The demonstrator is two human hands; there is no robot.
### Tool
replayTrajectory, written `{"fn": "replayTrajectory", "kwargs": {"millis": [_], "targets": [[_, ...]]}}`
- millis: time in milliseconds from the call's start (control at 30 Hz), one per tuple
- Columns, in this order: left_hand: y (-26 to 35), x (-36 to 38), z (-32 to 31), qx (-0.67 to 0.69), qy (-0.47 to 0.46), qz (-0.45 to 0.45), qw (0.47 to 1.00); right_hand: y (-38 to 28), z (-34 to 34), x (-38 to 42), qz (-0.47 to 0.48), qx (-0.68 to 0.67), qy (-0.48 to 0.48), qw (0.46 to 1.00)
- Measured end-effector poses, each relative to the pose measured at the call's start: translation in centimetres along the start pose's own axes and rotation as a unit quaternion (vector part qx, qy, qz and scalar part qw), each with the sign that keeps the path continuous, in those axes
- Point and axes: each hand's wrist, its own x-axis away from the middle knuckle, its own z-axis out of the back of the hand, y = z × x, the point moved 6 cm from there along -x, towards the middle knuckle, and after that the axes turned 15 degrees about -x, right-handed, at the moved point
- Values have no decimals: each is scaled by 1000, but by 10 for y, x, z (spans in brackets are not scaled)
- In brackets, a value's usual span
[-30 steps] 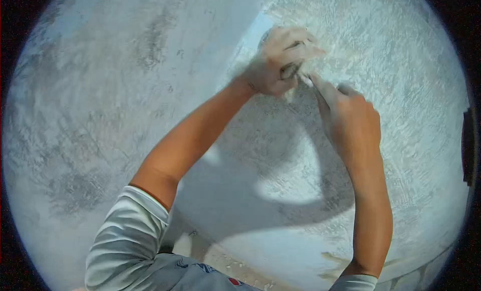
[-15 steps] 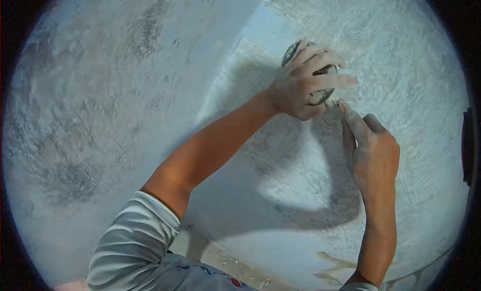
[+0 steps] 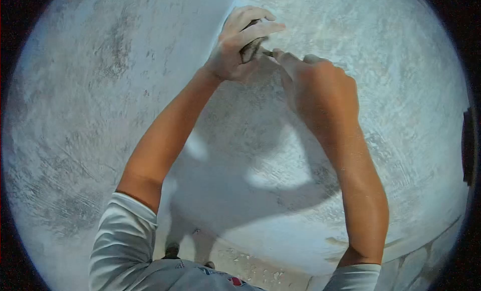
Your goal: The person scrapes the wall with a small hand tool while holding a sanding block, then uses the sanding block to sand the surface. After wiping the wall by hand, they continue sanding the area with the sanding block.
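My left hand is up by the inner corner of the wall, its fingers bent over a dark, mottled flat piece against the plaster. A slim dark shank runs from beside that piece to my right fingertips; together they look like a scraper, mostly covered by my fingers. My right hand is closed around the shank end, with thumb and index finger toward my left hand. Both hands are close to the rough grey-white wall, and their shadows fall below.
Another plastered wall meets this one at a corner line on the left. At the bottom is a floor strip with pale crumbs. A dark upright object stands at the far right edge.
Both hands have moved left and upward along the wall with the scraper-like tool, up to the corner. My right arm now reaches further across, and more of the floor shows below.
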Motion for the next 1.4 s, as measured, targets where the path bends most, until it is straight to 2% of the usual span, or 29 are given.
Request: {"fn": "replayTrajectory", "kwargs": {"millis": [67, 167, 200, 300, 367, 467, 567, 633, 833, 933, 1067, 1133, 1167, 1267, 1367, 1400], "targets": [[0, 5, -6, 20, -35, 3, 999, 7, -7, 3, -25, -25, -36, 999], [12, -1, -7, 29, -56, 11, 998, 8, 2, 10, -36, -22, -34, 999], [11, -3, -20, 35, -36, 7, 999, 12, 10, 14, -47, -8, -35, 998], [42, -17, -28, 91, -4, 13, 996, 13, 31, 38, -94, 34, -50, 994], [73, -26, -43, 78, -33, 45, 995, 34, 41, 67, -121, 42, -56, 990], [103, -35, -55, 90, -30, 62, 994, 41, 56, 99, -68, 47, 35, 996], [113, -38, -56, 93, 10, 39, 995, 50, 57, 109, -59, 70, 43, 995], [107, -37, -54, 66, 32, 3, 997, 49, 54, 104, -44, 83, 47, 994], [55, -20, -33, 80, 22, 2, 997, 18, 37, 53, -68, 21, 38, 997], [20, -12, -19, 40, 24, -14, 999, 3, 20, 21, -41, 35, 44, 998], [-9, 1, 1, 36, 48, 0, 998, -13, -5, -10, -4, 67, 10, 998], [-15, 3, 2, 52, 67, -8, 996, -18, -6, -10, -14, 63, 0, 998], [-23, 1, 5, 58, 48, -9, 997, -28, -2, -15, -19, 62, -11, 998], [-23, 3, 4, 56, -18, -7, 998, -26, -3, -11, -32, 42, -20, 998], [-12, -1, -2, 38, -22, -1, 999, -12, 2, -1, -38, 23, -14, 999], [-2, -6, -6, 54, 14, 27, 998, -6, 7, 5, -41, 18, -15, 999]]}}
